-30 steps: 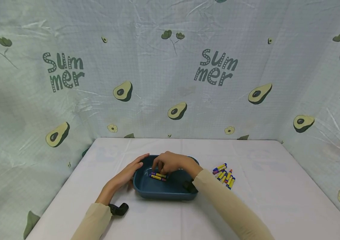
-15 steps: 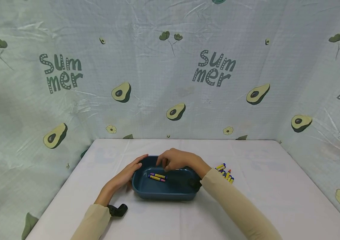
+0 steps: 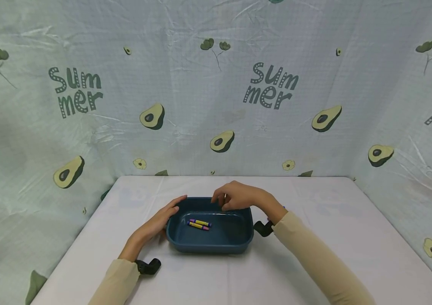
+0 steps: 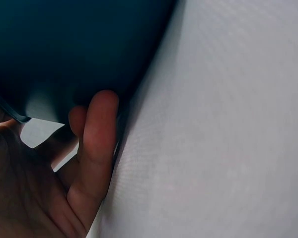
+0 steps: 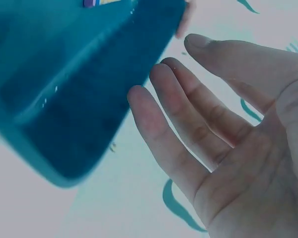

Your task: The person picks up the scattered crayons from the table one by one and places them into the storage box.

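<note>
A dark blue rectangular tray (image 3: 210, 248) stands on the white table, with two yellow-wrapped crayons (image 3: 198, 225) lying side by side on its floor. My left hand (image 3: 159, 222) holds the tray's left side: thumb and index finger are at the rim, while other fingers (image 4: 100, 131) press the outer wall in the left wrist view. Over the tray's far right rim is my right hand (image 3: 240, 195), its fingers loosely bent with nothing between them. The right wrist view shows its bare palm and relaxed fingers (image 5: 151, 116) beside the tray wall.
Behind my right forearm, only small bits of the loose crayons (image 3: 284, 207) on the table show. A black wrist camera (image 3: 263, 228) sits at the right wrist, another wrist camera (image 3: 148, 267) at the left. A printed avocado sheet (image 3: 185, 84) hangs behind the table.
My right hand has lifted away from the two crayons and moved right and back to the tray's far rim. Its forearm now covers the crayon pile. The left hand stays at the tray.
</note>
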A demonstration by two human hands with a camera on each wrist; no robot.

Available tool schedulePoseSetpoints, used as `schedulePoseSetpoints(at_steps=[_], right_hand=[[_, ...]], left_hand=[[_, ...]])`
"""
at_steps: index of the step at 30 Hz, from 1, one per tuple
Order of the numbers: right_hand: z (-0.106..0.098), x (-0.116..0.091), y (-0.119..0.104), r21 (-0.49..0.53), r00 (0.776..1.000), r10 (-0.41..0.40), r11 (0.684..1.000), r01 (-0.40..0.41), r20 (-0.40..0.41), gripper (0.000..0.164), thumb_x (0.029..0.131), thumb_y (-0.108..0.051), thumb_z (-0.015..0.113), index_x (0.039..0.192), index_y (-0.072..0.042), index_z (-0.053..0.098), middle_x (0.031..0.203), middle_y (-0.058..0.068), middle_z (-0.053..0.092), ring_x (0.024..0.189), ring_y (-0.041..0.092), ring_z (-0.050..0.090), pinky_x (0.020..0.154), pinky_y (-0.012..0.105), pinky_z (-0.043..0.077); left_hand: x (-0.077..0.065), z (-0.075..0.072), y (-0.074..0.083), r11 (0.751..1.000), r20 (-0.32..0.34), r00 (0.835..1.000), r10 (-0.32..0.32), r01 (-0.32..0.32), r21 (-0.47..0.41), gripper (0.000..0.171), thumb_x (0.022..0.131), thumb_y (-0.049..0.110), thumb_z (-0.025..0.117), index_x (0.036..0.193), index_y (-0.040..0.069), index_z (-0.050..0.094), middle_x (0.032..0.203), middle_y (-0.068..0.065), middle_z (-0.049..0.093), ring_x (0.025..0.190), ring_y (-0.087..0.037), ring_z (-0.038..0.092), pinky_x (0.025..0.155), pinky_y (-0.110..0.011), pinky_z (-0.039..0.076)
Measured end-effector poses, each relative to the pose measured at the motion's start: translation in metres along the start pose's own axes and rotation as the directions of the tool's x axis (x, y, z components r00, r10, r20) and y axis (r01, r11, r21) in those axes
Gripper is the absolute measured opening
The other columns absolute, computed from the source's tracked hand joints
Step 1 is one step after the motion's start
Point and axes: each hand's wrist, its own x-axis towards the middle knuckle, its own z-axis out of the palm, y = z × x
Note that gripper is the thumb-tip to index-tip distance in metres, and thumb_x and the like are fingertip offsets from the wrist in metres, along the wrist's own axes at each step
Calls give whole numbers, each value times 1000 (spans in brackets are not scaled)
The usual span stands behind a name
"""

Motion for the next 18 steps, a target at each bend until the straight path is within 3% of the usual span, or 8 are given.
schedulePoseSetpoints(at_steps=[7, 18], right_hand=[[-11, -25, 13, 13, 998, 23, 1000, -22, -51, 34, 96, -8, 68, 131, -8, 69, 117, 13, 75, 104, 19, 71, 90, 36, 59], [-20, -74, 47, 90, 981, 112, 991, -99, -158, 31, 96, -9, 70, 126, -16, 71, 111, 5, 74, 102, 18, 70, 81, 32, 60]], left_hand=[[1, 1, -1, 1000, 0, 1000, -13, 13, -14, 52, 114, 34, 29, 165, 25, 26, 174, -9, 20, 160, -39, 15, 124, -70, 11], [1, 0, 2, 1000, 1, 1000, -25, 25, -10, 52, 114, 34, 29, 165, 24, 25, 174, -12, 18, 160, -41, 14, 123, -71, 12]])
